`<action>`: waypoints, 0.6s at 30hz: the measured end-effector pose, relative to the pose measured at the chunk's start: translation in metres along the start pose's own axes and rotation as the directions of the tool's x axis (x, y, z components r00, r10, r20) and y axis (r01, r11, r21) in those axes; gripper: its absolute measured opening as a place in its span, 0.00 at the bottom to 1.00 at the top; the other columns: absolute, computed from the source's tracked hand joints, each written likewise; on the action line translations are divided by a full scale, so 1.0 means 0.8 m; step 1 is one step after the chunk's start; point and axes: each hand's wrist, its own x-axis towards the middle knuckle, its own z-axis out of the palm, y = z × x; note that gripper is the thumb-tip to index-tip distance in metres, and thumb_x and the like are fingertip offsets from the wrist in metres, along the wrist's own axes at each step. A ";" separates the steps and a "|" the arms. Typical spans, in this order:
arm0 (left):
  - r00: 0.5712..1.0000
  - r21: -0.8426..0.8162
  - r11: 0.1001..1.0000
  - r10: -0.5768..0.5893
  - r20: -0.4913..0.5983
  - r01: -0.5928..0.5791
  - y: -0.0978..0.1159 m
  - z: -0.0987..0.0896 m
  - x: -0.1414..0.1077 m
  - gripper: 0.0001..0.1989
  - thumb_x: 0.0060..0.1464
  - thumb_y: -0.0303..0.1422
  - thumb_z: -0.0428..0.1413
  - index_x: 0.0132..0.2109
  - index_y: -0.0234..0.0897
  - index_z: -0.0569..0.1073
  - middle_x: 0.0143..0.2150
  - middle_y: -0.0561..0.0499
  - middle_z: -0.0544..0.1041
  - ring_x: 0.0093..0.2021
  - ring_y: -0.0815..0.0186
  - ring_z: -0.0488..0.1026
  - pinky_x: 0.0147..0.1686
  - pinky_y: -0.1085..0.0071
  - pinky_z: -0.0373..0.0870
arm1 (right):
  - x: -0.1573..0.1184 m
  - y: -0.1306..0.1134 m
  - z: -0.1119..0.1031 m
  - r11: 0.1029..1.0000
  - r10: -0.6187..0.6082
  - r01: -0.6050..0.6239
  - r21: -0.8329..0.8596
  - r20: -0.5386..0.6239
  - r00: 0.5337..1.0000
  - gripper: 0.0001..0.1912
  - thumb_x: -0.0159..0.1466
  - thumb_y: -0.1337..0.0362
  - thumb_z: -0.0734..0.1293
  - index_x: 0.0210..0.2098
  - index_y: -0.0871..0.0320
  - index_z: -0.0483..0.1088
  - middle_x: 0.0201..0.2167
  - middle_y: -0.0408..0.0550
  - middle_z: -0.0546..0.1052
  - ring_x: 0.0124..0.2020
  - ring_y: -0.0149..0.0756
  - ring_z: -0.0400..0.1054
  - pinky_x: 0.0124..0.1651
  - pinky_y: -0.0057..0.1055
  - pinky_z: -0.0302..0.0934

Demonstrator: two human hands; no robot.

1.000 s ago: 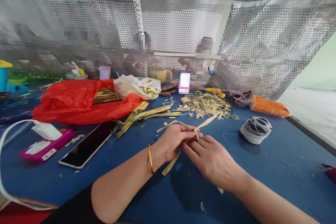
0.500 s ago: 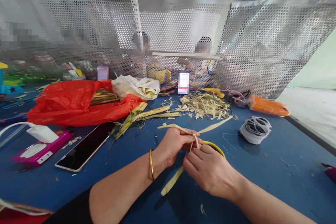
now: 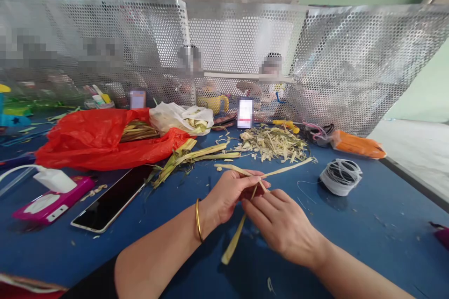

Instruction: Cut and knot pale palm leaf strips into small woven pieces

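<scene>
Pale yellow plant strips [image 3: 289, 167], flat and straw-like, cross between my hands over the blue table. My left hand [image 3: 231, 191], with a gold bangle on its wrist, pinches the crossing point between thumb and fingers. Close against it, my right hand [image 3: 280, 222] has its fingers curled on the strips just below the crossing; its fingertips are partly hidden. One strip end points up right, another up left, and a wider end [image 3: 231, 245] hangs down toward me.
Beyond my hands lie a heap of plant scraps [image 3: 275, 142], stalks [image 3: 196, 152] and a red plastic bag [image 3: 87, 138]. At left are a phone [image 3: 108, 203] and a magenta power strip [image 3: 45, 205]. A wire coil [image 3: 340, 176] sits right. A perforated metal screen [image 3: 242, 23] stands behind.
My right hand has shifted slightly, and the yellow curved piece beside it has gone from sight. The strip end hanging below has swung a little right. My left hand keeps its pinch.
</scene>
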 end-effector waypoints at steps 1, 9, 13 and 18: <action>1.000 -0.010 1.000 0.012 -0.009 -0.012 0.000 0.000 0.000 0.11 0.45 0.30 0.63 0.38 0.30 0.78 0.33 0.46 0.80 0.32 0.67 0.75 0.35 0.74 0.68 | 0.000 0.002 -0.001 0.997 0.074 -0.074 0.011 -0.048 0.996 0.10 0.68 0.67 0.57 0.43 0.60 0.67 0.32 0.49 0.73 0.34 0.38 0.65 0.38 0.34 0.54; 0.995 0.129 0.990 0.072 -0.066 -0.063 0.005 -0.003 0.001 0.12 0.47 0.37 0.62 0.38 0.33 0.77 0.35 0.46 0.80 0.32 0.66 0.74 0.30 0.73 0.67 | -0.004 0.021 0.006 0.707 0.651 -0.679 0.199 0.193 0.734 0.11 0.66 0.57 0.60 0.30 0.54 0.62 0.20 0.39 0.71 0.20 0.32 0.64 0.23 0.27 0.48; 0.988 0.168 0.983 0.097 -0.117 -0.076 0.003 -0.003 0.003 0.12 0.44 0.34 0.63 0.38 0.34 0.78 0.33 0.48 0.79 0.30 0.69 0.72 0.28 0.74 0.65 | -0.003 0.022 -0.001 0.814 0.541 -0.560 0.153 0.154 0.827 0.12 0.66 0.63 0.58 0.25 0.55 0.61 0.17 0.40 0.68 0.19 0.32 0.62 0.24 0.27 0.47; 1.000 0.283 0.959 -0.005 -0.003 0.006 0.003 0.003 -0.002 0.10 0.42 0.35 0.64 0.32 0.32 0.78 0.24 0.51 0.75 0.23 0.71 0.67 0.26 0.74 0.64 | 0.000 0.034 -0.021 0.808 0.549 -0.534 0.249 0.011 0.836 0.11 0.65 0.59 0.60 0.35 0.57 0.71 0.27 0.46 0.73 0.28 0.33 0.67 0.32 0.28 0.56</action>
